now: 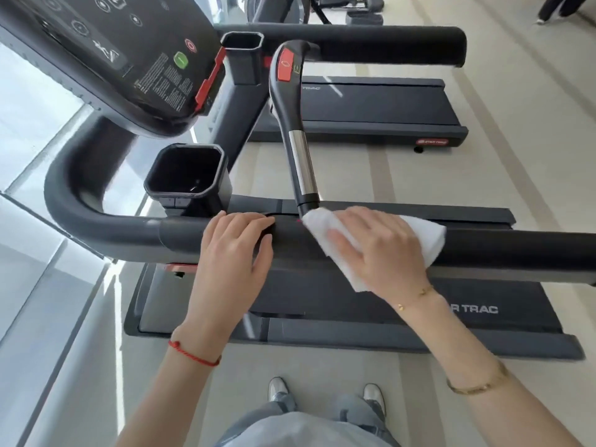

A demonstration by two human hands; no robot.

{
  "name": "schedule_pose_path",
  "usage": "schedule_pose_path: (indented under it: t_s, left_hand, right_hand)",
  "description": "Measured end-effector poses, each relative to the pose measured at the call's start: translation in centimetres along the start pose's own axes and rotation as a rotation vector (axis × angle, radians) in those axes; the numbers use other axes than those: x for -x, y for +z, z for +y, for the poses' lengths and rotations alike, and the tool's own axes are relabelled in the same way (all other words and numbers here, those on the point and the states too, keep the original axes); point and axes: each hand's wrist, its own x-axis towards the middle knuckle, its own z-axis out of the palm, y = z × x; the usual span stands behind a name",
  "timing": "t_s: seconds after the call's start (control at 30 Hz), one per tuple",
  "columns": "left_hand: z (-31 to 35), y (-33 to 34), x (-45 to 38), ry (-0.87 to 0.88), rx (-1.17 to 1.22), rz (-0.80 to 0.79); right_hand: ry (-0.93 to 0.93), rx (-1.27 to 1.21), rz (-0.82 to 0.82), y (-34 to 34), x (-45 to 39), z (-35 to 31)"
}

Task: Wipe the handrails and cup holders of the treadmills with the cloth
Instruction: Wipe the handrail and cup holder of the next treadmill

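The right hand (377, 250) presses the cloth (429, 237) flat on the handrail (516, 250); left hand (235, 250) rests open beside it. The cloth's loose corner probably snags the crossbar (300, 162).

handrail (516, 250) rightward bare, crossbar (298, 150) (left) blocks

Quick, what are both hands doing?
Left hand: open, resting on the handrail.
Right hand: open, pressing the cloth on it.

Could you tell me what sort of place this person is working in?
Most likely a gym. A treadmill with a console and cup holder stands before the person, a second treadmill sits beyond it, and more exercise machines show at the top.
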Motion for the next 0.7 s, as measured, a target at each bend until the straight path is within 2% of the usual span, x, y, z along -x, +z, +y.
schedule_pose_path:
  t_s: [0.1,0.23,0.37,0.53,0.7]
  left_hand:
    - [-0.2,-0.2,-0.2,0.012,0.028,-0.008]
    - [-0.5,-0.1,-0.3,0.027,0.033,-0.021]
    - [-0.5,0.0,-0.4,0.018,0.022,-0.01]
    - [-0.2,0.1,-0.4,0.004,0.036,0.008]
    - [-0.5,0.2,-0.3,-0.005,0.028,-0.007]
  right_hand:
    - [0.191,0.086,0.008,0.1,-1.2,-0.7]
    - [0.052,0.031,-0.04,1.6,-2.2,-4.0]
    - [-0.069,-0.02,-0.043,0.7,-0.6,-2.2]
    - [0.195,0.048,-0.011,-0.6,-0.4,1.2]
    - [-0.054,-0.007,-0.064,1.5,-0.5,-3.9]
